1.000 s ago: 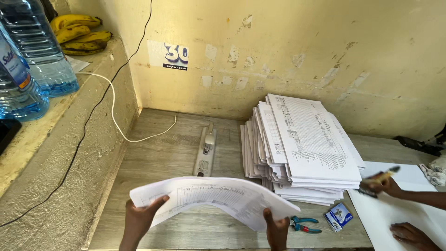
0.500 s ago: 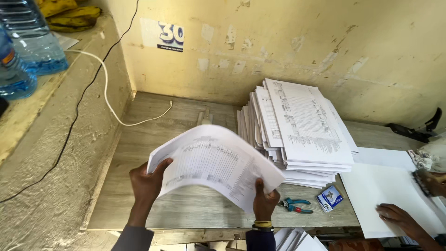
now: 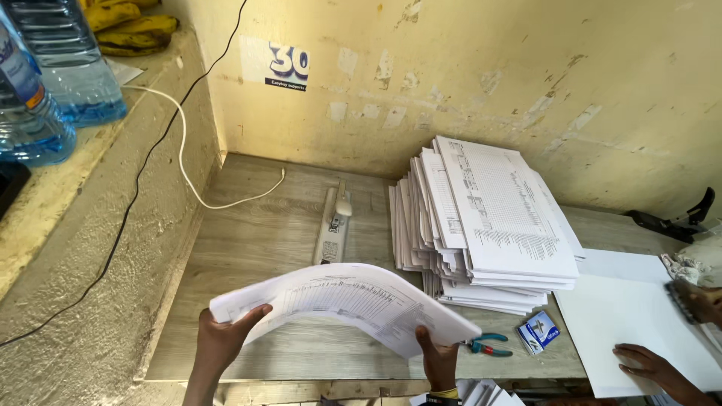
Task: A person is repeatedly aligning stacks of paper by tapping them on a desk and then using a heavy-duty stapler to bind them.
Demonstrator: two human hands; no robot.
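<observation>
We hold a bundle of printed sheets over the wooden table.

Our left hand (image 3: 220, 342) and right hand (image 3: 438, 359) are each closed on a lower corner of the bundle of sheets (image 3: 342, 302), which sags above the table (image 3: 256, 240), in front of the stapler (image 3: 333, 223) and left of the paper stack (image 3: 485, 218). Pliers (image 3: 487, 346) lie just beside our right hand.

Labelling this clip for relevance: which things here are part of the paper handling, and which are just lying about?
In use: left hand and right hand hold a sheaf of printed sheets; tall paper stack; long stapler.

Lying about: pliers, small box, water bottles, bananas, white cable, another person's hand on blank sheets.
</observation>
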